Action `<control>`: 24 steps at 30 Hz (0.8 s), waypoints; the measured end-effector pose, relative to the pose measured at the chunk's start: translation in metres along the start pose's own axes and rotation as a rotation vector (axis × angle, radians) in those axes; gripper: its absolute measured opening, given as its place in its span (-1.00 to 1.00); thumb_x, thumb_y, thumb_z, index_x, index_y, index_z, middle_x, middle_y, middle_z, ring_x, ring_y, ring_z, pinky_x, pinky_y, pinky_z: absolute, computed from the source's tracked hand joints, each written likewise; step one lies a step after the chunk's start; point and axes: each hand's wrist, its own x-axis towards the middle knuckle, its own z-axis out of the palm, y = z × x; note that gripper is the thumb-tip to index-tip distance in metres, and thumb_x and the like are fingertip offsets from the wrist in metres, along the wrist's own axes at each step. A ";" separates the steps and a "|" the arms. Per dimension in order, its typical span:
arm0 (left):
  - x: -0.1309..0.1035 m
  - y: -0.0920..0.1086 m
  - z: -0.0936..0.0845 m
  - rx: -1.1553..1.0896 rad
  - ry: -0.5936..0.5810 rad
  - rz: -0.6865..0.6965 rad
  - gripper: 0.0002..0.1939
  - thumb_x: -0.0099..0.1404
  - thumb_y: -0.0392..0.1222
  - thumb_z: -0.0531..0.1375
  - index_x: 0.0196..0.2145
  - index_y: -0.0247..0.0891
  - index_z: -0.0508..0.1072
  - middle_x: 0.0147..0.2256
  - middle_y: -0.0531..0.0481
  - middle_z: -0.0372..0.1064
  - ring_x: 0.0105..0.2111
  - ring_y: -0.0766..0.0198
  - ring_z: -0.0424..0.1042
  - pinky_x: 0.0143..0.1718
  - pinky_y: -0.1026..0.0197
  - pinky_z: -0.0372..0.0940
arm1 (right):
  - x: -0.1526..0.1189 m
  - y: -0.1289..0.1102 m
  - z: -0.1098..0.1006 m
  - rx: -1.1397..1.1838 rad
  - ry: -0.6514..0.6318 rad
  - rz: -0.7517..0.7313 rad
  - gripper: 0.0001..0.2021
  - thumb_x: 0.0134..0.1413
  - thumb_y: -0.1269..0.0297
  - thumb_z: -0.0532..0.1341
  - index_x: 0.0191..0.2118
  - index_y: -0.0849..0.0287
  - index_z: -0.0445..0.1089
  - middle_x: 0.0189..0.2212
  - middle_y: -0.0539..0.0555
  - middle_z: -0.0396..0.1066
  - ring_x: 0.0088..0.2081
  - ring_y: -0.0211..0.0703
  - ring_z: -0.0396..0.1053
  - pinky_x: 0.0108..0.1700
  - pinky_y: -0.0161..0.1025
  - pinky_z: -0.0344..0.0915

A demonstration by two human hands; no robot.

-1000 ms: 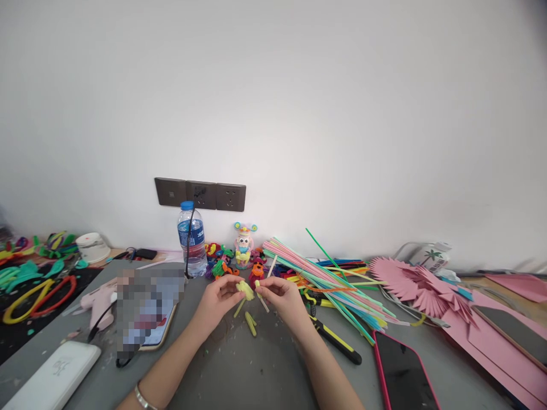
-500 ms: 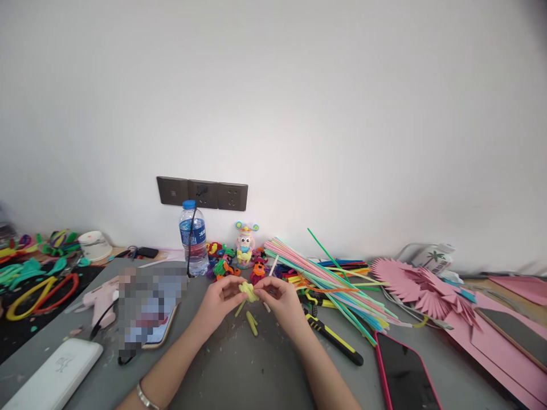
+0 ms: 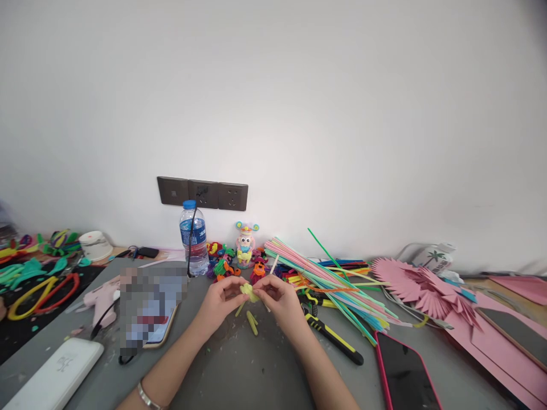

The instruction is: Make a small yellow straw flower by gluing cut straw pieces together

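Observation:
A small pale-yellow pipe-cleaner piece (image 3: 248, 292), bunched into loops, is pinched between both hands above the grey table. My left hand (image 3: 223, 300) closes thumb and fingers on its left side. My right hand (image 3: 277, 297) grips its right side, with the fingertips partly hiding it. On the table just below lies a folded yellow pipe-cleaner piece (image 3: 252, 323). A thin white stick (image 3: 274, 264) shows behind my right hand. Several bright pipe-cleaner figures (image 3: 223, 266) and a figurine with round eyes (image 3: 245, 245) stand behind the hands.
Straight pipe cleaners (image 3: 325, 279) lie in a bundle at right, beside black-and-yellow pliers (image 3: 335, 340) and a phone (image 3: 404, 370). At left are a water bottle (image 3: 194, 239), a pink glue gun (image 3: 102, 302), a blurred phone (image 3: 158, 307) and a white power bank (image 3: 60, 373). Folded pink paper (image 3: 427, 290) lies far right.
Both hands stay in almost the same place. The yellow piece between the fingertips has turned or shifted very slightly. Nothing is let go.

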 end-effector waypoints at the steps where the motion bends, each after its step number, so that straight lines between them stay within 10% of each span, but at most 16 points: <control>1: 0.000 0.000 0.000 0.000 0.000 0.008 -0.72 -0.01 -0.17 0.36 -0.30 -0.28 0.53 -0.28 -0.10 0.52 -0.24 0.11 0.49 -0.15 0.10 0.41 | 0.000 0.000 0.000 0.006 -0.003 0.003 -0.84 -0.03 0.18 0.27 -0.42 0.18 0.42 -0.48 0.03 0.36 -0.44 -0.18 0.31 -0.39 -0.28 0.27; 24: -0.004 0.002 0.001 -0.100 0.046 0.020 -0.70 0.00 -0.23 0.36 -0.29 -0.25 0.41 -0.35 -0.01 0.48 -0.29 0.21 0.46 -0.20 0.19 0.37 | -0.004 -0.006 0.005 -0.120 -0.005 -0.040 -0.85 0.05 0.21 0.21 -0.43 0.16 0.35 -0.52 -0.04 0.23 -0.50 -0.24 0.13 -0.45 -0.31 0.08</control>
